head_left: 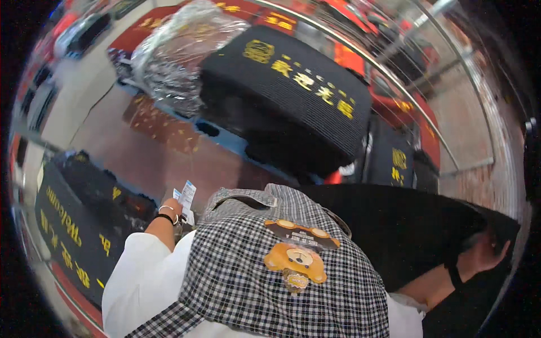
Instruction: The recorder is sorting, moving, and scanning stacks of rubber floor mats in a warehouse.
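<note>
My left hand (171, 208) is closed on some small white paper slips (186, 194) with blue print, which stick up past its fingers. A bracelet and a black band circle that wrist. Over on the right, my right hand (483, 254) is at a large black mat (389, 225), close to its outer edge. Blur and shadow smear its fingers, so I cannot tell whether they grip the mat. The mat spreads from beside my checked apron (225, 265) out to the right.
Ahead lies a thick stack of black ribbed mats (293, 96) with gold lettering. Crumpled clear plastic wrap (180, 56) covers a pile to its left. More lettered black mats (79, 225) stand at lower left. A metal rack frame (406, 93) runs behind, near a brick wall (468, 129).
</note>
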